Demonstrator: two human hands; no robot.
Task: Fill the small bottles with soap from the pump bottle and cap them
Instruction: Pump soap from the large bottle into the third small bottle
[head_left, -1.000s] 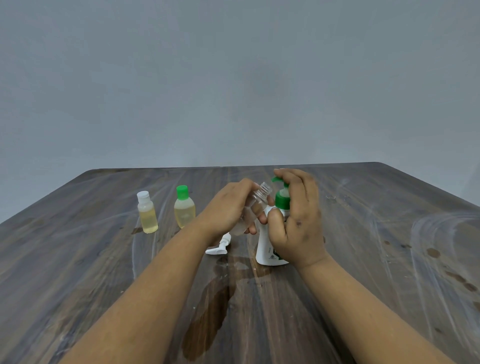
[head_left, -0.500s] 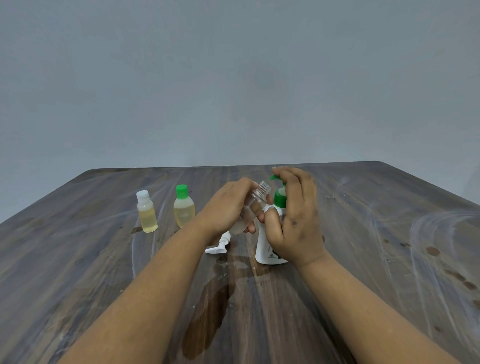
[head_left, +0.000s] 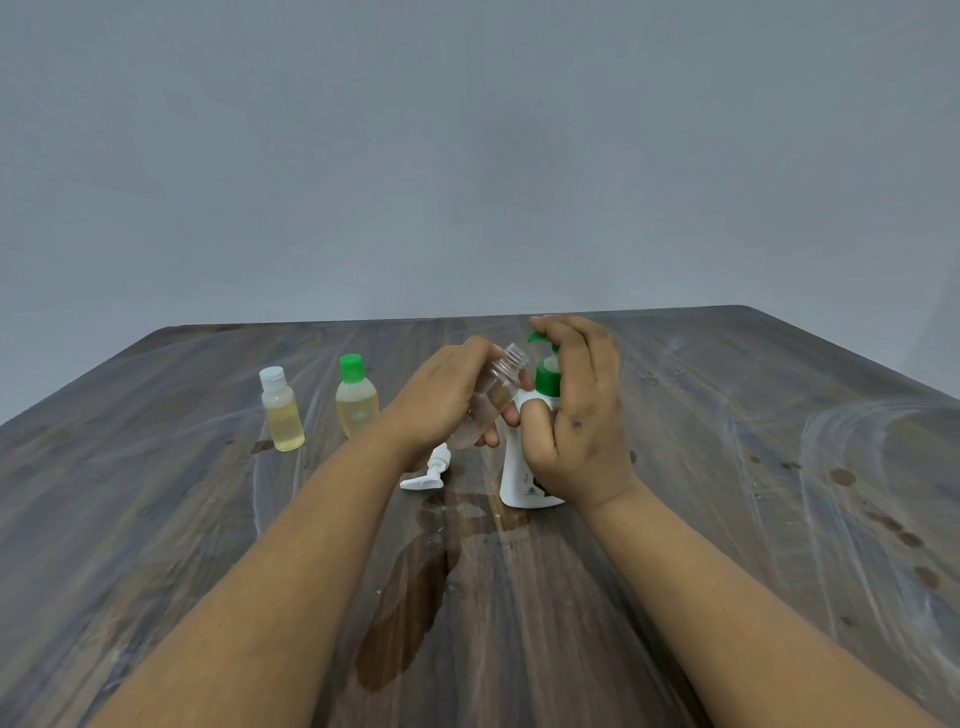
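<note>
Two small bottles already stand filled and capped at the left of the wooden table (head_left: 156, 519) in the head view: one with a white cap (head_left: 281, 410) and, just beside it, one with a green cap (head_left: 356, 397), both holding yellowish soap. The third one, a clear small bottle (head_left: 493, 395), has no cap and is tilted, its threaded mouth directed at the nozzle of the white pump bottle (head_left: 524, 467). The left hand (head_left: 447, 400) has its fingers curled around this clear bottle and holds it in the air, close against the pump bottle. The right hand (head_left: 576, 410) is wrapped around the pump bottle, with the fingers lying over the green pump head (head_left: 543, 364) and the thumb on the neck, so I judge it is pressing or ready to press. A white flip cap (head_left: 428, 470) lies on the table under the left hand, near a dark wet stain (head_left: 410, 597). The risk I see is that the mouth is narrow and tilted: if it is not exactly under the nozzle, soap may run down the outside and onto the table. Soapy fingers could also let the bottle slip, and a strong push on the pump head could tip the pump bottle.
</note>
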